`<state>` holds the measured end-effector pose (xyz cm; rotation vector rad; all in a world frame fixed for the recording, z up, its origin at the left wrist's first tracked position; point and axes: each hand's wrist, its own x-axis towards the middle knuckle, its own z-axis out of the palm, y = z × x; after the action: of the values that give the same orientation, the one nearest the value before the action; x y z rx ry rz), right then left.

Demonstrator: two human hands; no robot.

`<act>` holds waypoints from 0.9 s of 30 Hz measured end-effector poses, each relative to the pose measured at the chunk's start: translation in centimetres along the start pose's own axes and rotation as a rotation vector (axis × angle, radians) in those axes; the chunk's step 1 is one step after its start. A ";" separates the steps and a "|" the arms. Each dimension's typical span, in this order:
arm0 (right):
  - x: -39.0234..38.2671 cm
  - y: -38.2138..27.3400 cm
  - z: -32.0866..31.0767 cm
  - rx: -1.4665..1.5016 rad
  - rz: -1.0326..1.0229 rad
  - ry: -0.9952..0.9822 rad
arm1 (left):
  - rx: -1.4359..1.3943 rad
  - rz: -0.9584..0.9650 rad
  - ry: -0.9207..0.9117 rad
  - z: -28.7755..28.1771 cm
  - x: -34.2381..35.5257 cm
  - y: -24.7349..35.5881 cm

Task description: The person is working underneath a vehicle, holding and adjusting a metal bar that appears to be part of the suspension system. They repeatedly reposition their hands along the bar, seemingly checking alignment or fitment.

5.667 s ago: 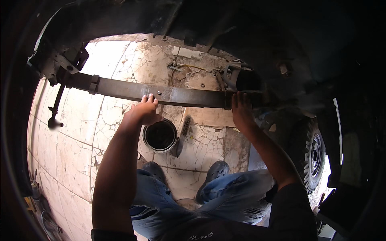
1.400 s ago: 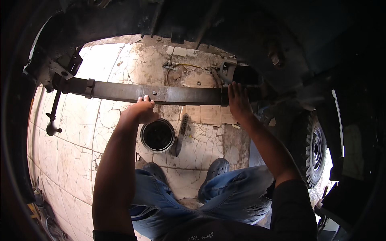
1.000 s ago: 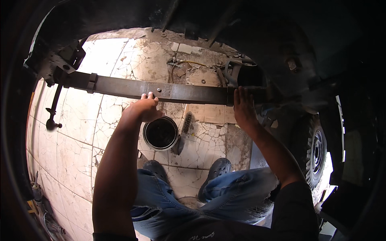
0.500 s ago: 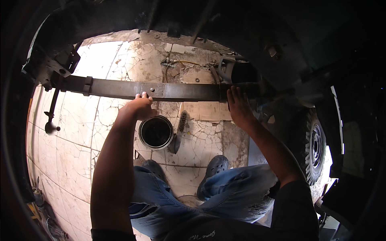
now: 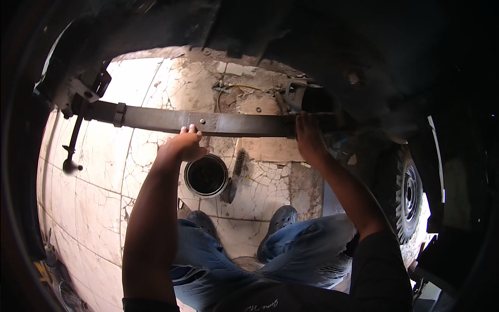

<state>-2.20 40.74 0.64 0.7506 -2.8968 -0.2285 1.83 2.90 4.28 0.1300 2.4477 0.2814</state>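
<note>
Cracked floor tiles [image 5: 86, 195] are spreading beneath a metal bar [image 5: 158, 118], which is crossing at twelve o'clock from a bucket [image 5: 207, 196]. At the bucket's eleven o'clock, the left hand [image 5: 183, 146] is spreading loosely, fingertips touching the bar's near edge, thumb free. At two o'clock, the right hand [image 5: 311, 137] is resting on the bar, shadow hiding whether it is gripping. Since half a second ago, the view is shifting slightly, but both are keeping nearly the same places, so the contact seems to be staying steady.

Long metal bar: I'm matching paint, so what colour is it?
The bar is dull grey, clearest in the head view.
</note>
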 end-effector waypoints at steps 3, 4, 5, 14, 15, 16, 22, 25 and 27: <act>-1.3 -0.1 0.5 0.011 0.008 -0.001 | -0.025 -0.014 -0.002 0.0 0.2 0.3; -1.4 -0.2 0.5 -0.019 0.001 -0.005 | -0.028 -0.015 -0.005 -0.1 0.2 0.4; -1.4 -0.2 0.4 -0.048 -0.005 -0.008 | -0.029 -0.016 -0.009 0.0 0.3 0.4; 0.9 1.0 -0.6 -0.057 -0.045 -0.025 | -0.002 -0.024 -0.002 -0.4 0.3 0.5; 0.7 0.9 -0.7 -0.046 -0.061 -0.041 | -0.002 -0.020 -0.009 -0.4 0.2 0.3; 0.4 0.7 -0.7 -0.024 -0.061 -0.029 | 0.002 -0.019 0.001 -0.3 0.2 0.2; -1.4 -0.3 -0.7 -0.063 -0.040 -0.045 | 0.000 -0.038 -0.010 -0.1 0.0 0.4; -0.5 0.0 -0.3 -0.090 -0.027 -0.030 | 0.000 -0.060 -0.005 -0.2 -0.1 0.6; 0.8 0.5 -0.6 -0.083 -0.016 -0.031 | 0.021 -0.057 -0.017 -0.1 0.2 0.7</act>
<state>-2.98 40.70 1.41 0.7632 -2.8906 -0.3623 1.61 3.62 4.39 0.0716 2.4333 0.2291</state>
